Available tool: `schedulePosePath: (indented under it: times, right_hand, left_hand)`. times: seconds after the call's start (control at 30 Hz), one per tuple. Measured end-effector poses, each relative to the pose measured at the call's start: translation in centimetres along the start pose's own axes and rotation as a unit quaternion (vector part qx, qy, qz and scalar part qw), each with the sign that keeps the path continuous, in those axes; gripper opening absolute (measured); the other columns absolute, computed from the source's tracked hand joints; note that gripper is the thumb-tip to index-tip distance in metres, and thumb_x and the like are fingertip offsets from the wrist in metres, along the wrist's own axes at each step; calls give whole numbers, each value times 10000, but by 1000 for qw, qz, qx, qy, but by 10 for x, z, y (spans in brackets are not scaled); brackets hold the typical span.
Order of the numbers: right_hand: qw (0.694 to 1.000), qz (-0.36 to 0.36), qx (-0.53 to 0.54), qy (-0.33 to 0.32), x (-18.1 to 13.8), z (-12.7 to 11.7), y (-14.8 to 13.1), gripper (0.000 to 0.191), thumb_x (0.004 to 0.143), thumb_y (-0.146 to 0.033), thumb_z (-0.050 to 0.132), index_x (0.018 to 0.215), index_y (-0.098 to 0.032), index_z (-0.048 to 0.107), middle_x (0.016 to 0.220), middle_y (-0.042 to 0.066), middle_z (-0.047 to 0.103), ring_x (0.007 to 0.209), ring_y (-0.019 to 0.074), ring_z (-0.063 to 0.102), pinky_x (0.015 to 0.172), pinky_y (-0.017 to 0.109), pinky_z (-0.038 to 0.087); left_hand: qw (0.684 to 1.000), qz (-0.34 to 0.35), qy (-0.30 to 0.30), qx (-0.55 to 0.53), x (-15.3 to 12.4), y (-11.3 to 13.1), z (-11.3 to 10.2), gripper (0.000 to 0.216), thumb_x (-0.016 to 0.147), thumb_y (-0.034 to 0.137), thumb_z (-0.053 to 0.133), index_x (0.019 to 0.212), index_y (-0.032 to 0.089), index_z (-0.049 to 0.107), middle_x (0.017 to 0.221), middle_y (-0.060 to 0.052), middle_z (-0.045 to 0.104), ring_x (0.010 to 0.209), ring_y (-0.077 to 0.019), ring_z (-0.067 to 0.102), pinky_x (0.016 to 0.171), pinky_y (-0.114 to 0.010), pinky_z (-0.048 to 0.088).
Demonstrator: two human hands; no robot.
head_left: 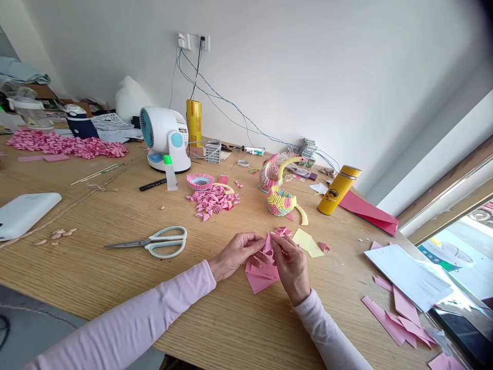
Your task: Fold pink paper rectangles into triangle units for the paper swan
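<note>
My left hand point(235, 252) and my right hand point(291, 264) meet over the wooden table point(115, 288), both pinching a small folded pink paper piece point(268, 243) between their fingertips. Under the hands lies a small stack of pink paper sheets point(261, 276). A yellow paper slip point(308, 242) and a few folded pink triangles point(283, 231) rest just beyond my right hand. Scissors point(156, 241) with pale handles lie to the left of my left hand.
A pile of folded pink triangles point(213, 199) sits mid-table near a white fan point(164, 139). Two paper-module models point(281, 200), a yellow flask point(338, 190), white papers point(408, 275) and pink strips point(400, 321) lie right. A bigger pink pile point(65, 145) is far left.
</note>
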State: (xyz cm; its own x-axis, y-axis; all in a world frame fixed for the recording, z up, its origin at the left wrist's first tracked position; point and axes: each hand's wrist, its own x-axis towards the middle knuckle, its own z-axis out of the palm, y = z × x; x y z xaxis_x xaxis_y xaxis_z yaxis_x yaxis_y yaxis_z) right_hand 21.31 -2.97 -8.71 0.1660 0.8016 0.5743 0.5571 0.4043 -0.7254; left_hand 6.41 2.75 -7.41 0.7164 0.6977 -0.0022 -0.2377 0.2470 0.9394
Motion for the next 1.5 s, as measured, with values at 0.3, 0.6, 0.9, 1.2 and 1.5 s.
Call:
schedulePosePath:
  times: [0.3,0.6,0.9,1.2,1.5]
  right_hand:
    - [1000,7,18,-18,-1,2,4,263,916,-276,488,1053,-162,680,751,39,556,604,140,553,492,236,472]
    - [996,64,57,-18,-1,4,4,304,871,-356,555,1048,-147,688,774,53,607,550,129,575,454,234,498]
    - [994,66,83,12,0,2,3,279,872,-361,560,1030,-169,687,808,56,647,607,143,594,457,227,498]
    - [999,20,28,4,-1,1,4,250,888,-298,541,1052,-180,688,786,44,595,620,141,573,499,238,491]
    - [998,40,40,-1,-2,0,5,256,888,-317,543,1054,-186,689,777,38,575,619,136,565,489,232,487]
  left_hand:
    - [996,62,18,64,2,-5,-4,335,756,420,690,844,106,615,726,-56,676,628,-170,676,526,-228,500]
    - [996,50,15,66,1,-4,-6,362,742,436,700,834,93,631,735,-62,681,596,-152,663,525,-222,492]
    - [993,-83,-41,-72,-3,8,-8,331,735,252,752,1005,85,657,964,-128,708,905,-184,682,732,-217,508]
    - [998,-41,-4,-40,0,-2,-8,304,683,268,790,886,77,668,793,-71,702,772,-178,697,719,-246,512]
    - [998,-43,-7,-44,-1,0,-7,341,654,303,805,879,86,670,812,-72,701,791,-192,698,741,-265,511]
